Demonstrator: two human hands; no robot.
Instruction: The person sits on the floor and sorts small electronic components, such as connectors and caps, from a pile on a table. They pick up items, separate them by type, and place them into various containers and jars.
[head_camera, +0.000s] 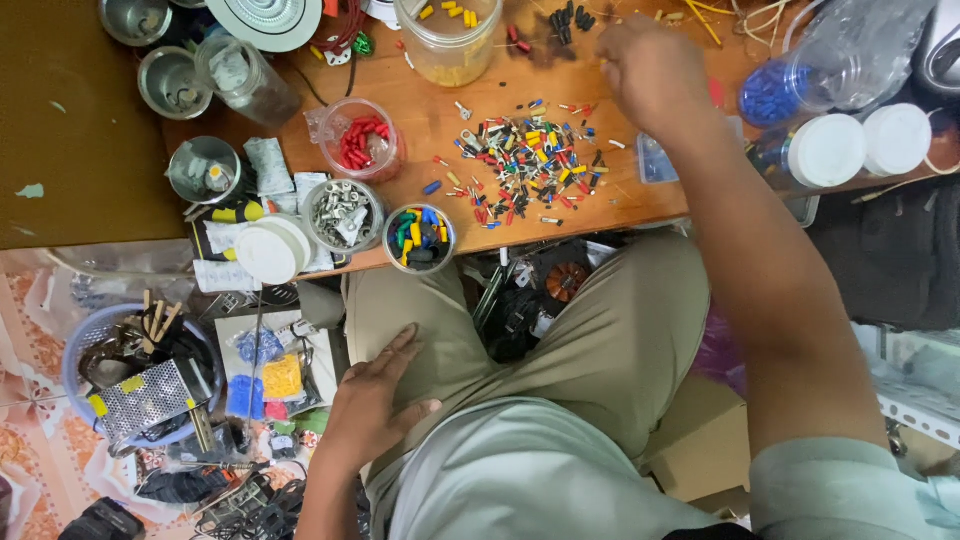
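Observation:
My right hand (650, 70) reaches out over the wooden table (420, 125), blurred, with its fingers curled above the far side of a scattered pile of small coloured wire terminals (525, 170). I cannot tell whether it holds anything. My left hand (375, 405) rests flat on my left thigh with the fingers spread and nothing in it. A few black terminals (562, 22) lie just left of the right hand.
Clear cups hold red (360, 140), mixed-colour (420, 238) and metal (342, 212) terminals; a tall jar (448, 40) holds yellow ones. White-lidded jars (825, 150) and a blue-filled bag (775, 92) sit at right. Metal tins (175, 82) stand at left. A basket of parts (135, 375) sits on the floor.

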